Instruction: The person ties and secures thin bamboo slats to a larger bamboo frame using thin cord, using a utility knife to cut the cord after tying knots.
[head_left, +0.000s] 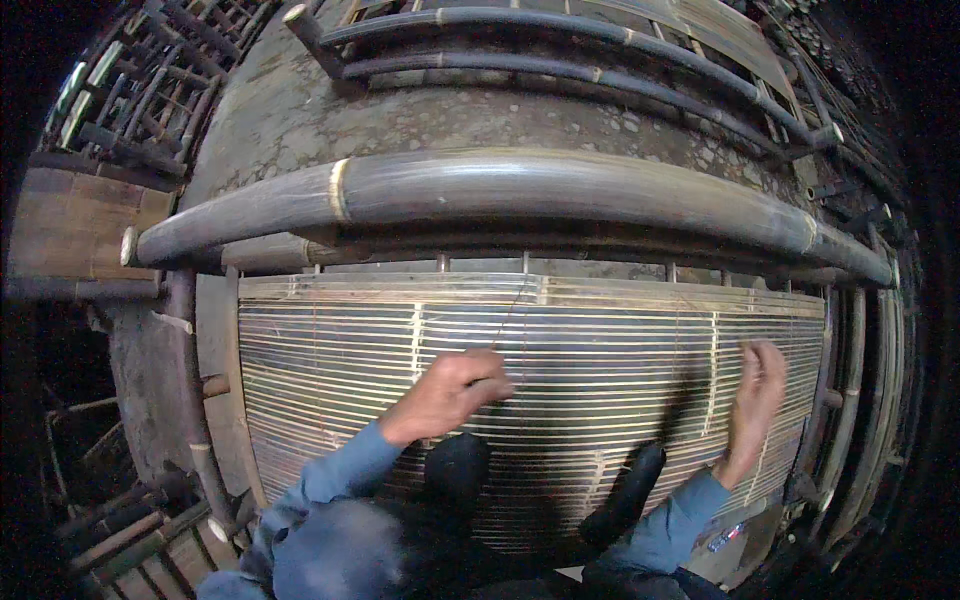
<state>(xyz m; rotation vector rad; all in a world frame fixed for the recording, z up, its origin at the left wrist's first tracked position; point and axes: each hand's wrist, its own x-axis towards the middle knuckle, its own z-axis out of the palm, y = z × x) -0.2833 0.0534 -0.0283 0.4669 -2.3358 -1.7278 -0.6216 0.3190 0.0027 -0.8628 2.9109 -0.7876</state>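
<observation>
Before me lies a panel of thin split-bamboo slats (600, 350), set side by side with narrow gaps. Over its middle, my left hand (450, 395) is closed in a pinch, thumb against the bent fingers. A thin dark cord (512, 308) runs from the panel's far edge down to these fingers. My right hand (757, 405) is raised above the panel's right part, its fingers curled and held together; whatever they hold is too small to make out. The two hands are well apart.
Beyond the panel a thick bamboo pole (480, 190) crosses the view. Another bamboo frame (560, 70) stands farther off on the rough floor (270, 110). Stacked bamboo pieces (150, 90) are at the far left. My dark shoes (460, 470) rest near the panel's near side.
</observation>
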